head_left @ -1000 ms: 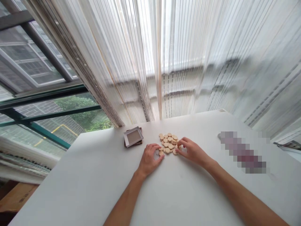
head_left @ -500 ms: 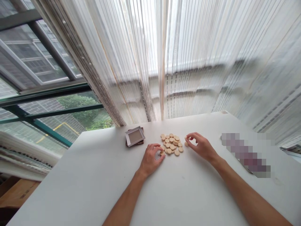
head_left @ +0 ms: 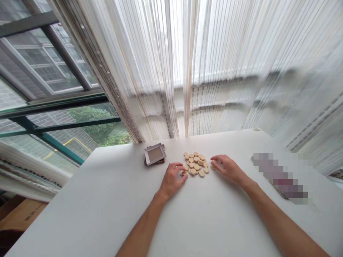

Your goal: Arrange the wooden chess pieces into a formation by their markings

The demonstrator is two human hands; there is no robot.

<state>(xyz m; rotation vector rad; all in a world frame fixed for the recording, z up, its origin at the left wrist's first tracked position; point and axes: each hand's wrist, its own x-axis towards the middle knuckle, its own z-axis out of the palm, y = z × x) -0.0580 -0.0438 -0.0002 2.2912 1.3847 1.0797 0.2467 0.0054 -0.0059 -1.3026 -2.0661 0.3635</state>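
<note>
A heap of round, pale wooden discs point(head_left: 196, 167) lies on the white table, some resting on others. At its left edge, my left hand point(head_left: 171, 180) has one wooden disc point(head_left: 184, 173) between curled fingers and thumb, low over the tabletop. To the right of the heap is my right hand point(head_left: 227, 168), its fingers stretched out and apart from the thumb. A single disc point(head_left: 213, 167) sits by the right thumb, partly covered by it.
Behind my left hand, a shallow open box point(head_left: 155, 155) rests on a darker piece. A pixelated long object point(head_left: 281, 178) lies to the right. Striped sheer curtains point(head_left: 214, 71) hang along the table's far edge, with a window point(head_left: 53, 71) at left and a cardboard box point(head_left: 24, 214) below.
My right hand has come down and let go of the disc it was pinching, its fingers now straighter. My left hand stays nearly in place with its disc. The view shifts slightly.
</note>
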